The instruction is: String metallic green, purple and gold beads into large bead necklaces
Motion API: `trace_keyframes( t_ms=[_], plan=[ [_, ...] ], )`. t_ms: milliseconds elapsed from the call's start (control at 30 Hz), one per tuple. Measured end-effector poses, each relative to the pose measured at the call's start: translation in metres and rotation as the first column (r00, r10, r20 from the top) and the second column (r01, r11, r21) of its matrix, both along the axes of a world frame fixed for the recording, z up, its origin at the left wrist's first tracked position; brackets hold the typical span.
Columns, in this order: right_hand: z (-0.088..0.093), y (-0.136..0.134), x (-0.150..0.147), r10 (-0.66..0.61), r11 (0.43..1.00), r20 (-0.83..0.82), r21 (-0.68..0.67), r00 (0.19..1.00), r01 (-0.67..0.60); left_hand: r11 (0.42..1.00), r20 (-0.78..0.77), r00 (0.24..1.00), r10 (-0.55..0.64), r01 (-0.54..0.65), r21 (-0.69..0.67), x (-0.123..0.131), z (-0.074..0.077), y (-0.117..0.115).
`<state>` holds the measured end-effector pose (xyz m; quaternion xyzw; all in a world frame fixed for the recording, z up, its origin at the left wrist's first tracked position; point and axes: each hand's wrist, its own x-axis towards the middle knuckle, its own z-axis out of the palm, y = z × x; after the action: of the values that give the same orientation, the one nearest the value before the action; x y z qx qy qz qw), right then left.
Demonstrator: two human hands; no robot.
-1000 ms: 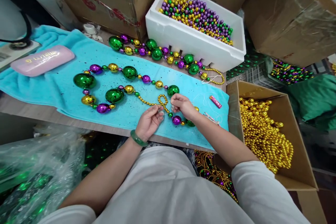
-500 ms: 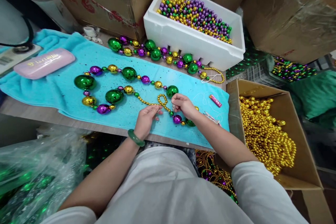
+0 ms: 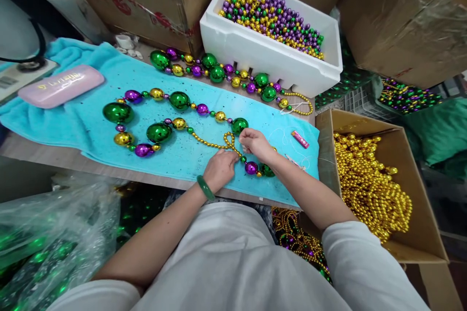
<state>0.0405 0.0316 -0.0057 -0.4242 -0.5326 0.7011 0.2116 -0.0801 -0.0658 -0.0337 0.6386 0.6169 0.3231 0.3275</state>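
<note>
A bead necklace [image 3: 179, 101] of large green, purple and gold beads lies in a loop on a turquoise towel [image 3: 204, 170]. Its small gold beads [image 3: 209, 144] cross and form a little loop between my hands. My left hand [image 3: 221, 169], below a green bangle, is closed at that crossing, fingertips against the gold beads and partly hidden. Just right of the small loop, my right hand [image 3: 256, 144] is closed in a pinch, raised slightly; what it pinches is too fine to make out. Under my right forearm, more green and purple beads [image 3: 251, 168] continue the necklace.
Behind the towel stands a white foam box [image 3: 270, 53] of small beads, with another bead necklace [image 3: 217, 74] before it. A carton [image 3: 419, 194] holding gold beads is at the right. A pink case [image 3: 61, 86], a small red packet [image 3: 299, 139] and loose thread [image 3: 280, 134] lie on the towel.
My left hand has moved right and turned over more, onto the crossing gold beads. The white thread stretched between my hands no longer shows. The small loop has shifted slightly right.
</note>
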Motion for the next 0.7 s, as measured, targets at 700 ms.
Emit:
trace_keyframes(
  t_ms=[700],
  plan=[
    [0.01,-0.003,0.01,-0.106,0.988,-0.086,-0.125,0.991,0.095,0.998,0.31,0.949,0.061,-0.054,-0.029,-0.006,0.015,0.0]
  ],
)
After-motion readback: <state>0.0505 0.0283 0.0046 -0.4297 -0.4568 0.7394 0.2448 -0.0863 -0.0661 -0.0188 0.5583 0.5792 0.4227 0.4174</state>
